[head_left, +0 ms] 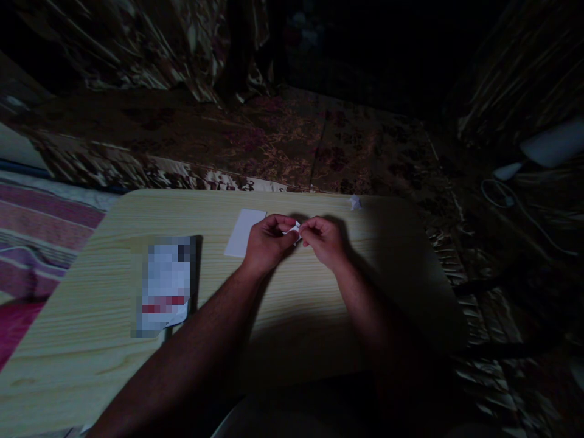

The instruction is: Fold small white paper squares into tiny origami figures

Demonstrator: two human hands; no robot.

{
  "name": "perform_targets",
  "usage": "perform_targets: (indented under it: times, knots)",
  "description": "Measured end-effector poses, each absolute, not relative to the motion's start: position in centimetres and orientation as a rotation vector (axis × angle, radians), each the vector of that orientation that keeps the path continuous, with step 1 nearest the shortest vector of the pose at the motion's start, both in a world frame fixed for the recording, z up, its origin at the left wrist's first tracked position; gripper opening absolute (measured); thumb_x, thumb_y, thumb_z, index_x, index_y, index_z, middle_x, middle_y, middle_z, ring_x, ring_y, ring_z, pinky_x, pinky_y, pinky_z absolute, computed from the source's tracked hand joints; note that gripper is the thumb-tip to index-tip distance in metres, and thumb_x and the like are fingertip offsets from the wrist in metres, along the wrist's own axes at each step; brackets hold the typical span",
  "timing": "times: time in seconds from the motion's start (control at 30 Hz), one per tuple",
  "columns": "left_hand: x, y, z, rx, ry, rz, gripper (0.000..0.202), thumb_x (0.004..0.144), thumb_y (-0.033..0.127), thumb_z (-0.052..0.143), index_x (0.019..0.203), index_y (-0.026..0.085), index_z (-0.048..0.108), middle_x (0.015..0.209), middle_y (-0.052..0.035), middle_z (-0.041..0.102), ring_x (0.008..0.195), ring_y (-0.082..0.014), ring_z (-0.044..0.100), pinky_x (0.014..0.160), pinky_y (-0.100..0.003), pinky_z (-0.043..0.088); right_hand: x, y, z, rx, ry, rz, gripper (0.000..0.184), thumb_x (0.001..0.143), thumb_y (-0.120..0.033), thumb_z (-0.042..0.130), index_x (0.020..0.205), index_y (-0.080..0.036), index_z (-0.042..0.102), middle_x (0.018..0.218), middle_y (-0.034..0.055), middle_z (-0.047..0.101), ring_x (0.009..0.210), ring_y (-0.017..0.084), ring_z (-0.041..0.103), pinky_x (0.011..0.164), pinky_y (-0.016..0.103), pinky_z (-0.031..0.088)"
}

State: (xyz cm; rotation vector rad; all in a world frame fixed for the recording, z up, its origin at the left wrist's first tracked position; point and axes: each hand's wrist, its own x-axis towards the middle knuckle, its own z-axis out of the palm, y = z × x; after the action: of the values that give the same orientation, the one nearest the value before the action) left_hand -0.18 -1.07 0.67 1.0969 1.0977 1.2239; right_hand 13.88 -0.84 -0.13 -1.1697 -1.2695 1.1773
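Note:
Between my two hands, over the middle of the table, is a small folded piece of white paper (294, 229). My left hand (269, 242) pinches it from the left, thumb on the near side. From the right, the fingertips of my right hand (323, 239) close on its other end. Partly behind my left hand lies a flat white rectangle of paper (241, 234). The fingers cover much of the folded piece, so its exact shape is hard to make out.
A small crumpled or folded white paper piece (354, 202) sits at the table's far edge. To the left lies a pixelated white packet (168, 283). The pale wooden table (104, 286) borders a dark patterned cover (292, 140). A white cable (531, 222) lies at right.

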Motion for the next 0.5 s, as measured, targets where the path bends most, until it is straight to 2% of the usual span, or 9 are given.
perform_targets:
  times: [0.5]
  knots:
    - [-0.1,-1.11,0.78,1.14,1.117,1.229,0.028,0.059,0.024,0.077,0.081,0.014,0.064,0.073,-0.0028,0.066,0.059,-0.011,0.058,0.057,-0.023,0.046,13.8,-0.83,-0.23,-1.166,-1.282,1.13,0.01,0.071,-0.027,0.061,0.071,-0.017,0.059,0.065,-0.0022,0.059,0.055,0.009,0.05,0.054,0.022,0.041]
